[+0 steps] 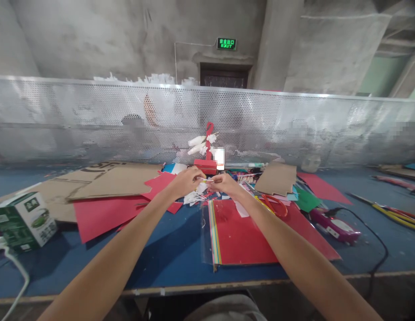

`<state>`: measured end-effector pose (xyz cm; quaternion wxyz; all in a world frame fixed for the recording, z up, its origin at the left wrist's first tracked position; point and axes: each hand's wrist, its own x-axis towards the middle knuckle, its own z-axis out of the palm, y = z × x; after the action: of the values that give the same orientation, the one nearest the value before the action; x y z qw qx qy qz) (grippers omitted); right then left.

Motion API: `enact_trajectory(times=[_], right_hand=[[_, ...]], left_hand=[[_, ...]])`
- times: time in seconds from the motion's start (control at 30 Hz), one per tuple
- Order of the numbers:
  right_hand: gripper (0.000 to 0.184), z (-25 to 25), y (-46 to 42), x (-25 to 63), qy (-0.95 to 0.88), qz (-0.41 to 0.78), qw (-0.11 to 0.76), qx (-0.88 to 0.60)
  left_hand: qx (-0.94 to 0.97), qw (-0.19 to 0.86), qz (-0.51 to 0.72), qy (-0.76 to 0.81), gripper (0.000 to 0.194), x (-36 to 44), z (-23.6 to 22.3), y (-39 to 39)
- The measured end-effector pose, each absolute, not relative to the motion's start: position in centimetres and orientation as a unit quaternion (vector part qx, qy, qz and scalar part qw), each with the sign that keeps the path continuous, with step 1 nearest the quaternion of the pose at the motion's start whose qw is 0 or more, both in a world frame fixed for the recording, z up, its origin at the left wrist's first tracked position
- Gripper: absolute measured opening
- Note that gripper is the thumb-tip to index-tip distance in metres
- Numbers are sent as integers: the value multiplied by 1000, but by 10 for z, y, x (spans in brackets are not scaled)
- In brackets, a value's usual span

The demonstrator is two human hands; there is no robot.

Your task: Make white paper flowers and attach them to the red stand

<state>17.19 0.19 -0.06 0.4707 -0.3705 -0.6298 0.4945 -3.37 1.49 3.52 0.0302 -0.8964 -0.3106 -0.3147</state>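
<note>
Out over the middle of the table, my left hand (187, 182) pinches one end of a small white strip (206, 180). My right hand (226, 183) has its fingers closed on the other end; the strip is too small to name more exactly. Just beyond stands a red ornament (208, 151) with white flower-like pieces on it, its red box-shaped base (205, 167) on the table. A lit phone screen (220, 159) is beside it. Below my hands lies a loose heap of white cut pieces (196, 196).
Red sheets (110, 214) and brown cardboard (115, 180) lie to the left, near a green and white carton (25, 220). A stack of coloured paper (247, 236), red-handled scissors (274, 205) and a purple corded device (334, 225) are to the right. Perforated metal panels (93, 120) close the back.
</note>
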Motion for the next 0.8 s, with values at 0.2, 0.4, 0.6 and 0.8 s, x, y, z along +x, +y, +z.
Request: enact_trajectory(times=[0.2,0.4,0.6,0.8], right_hand=[[41,-7,10,172,-643,481,460,-379],[40,-9,13,171,-620,496,473,-382],[45,-6,9,170,-635,480,472,-379],[43,-2,3,170,-636,483,481,-361]], left_hand=[[-915,75,-263,-296,22,-35,29,15],[-927,125,-227,-271,24,-35,28,18],[-921,165,-200,-293,24,-33,31,13],[-924,164,-193,-287,25,-31,31,11]])
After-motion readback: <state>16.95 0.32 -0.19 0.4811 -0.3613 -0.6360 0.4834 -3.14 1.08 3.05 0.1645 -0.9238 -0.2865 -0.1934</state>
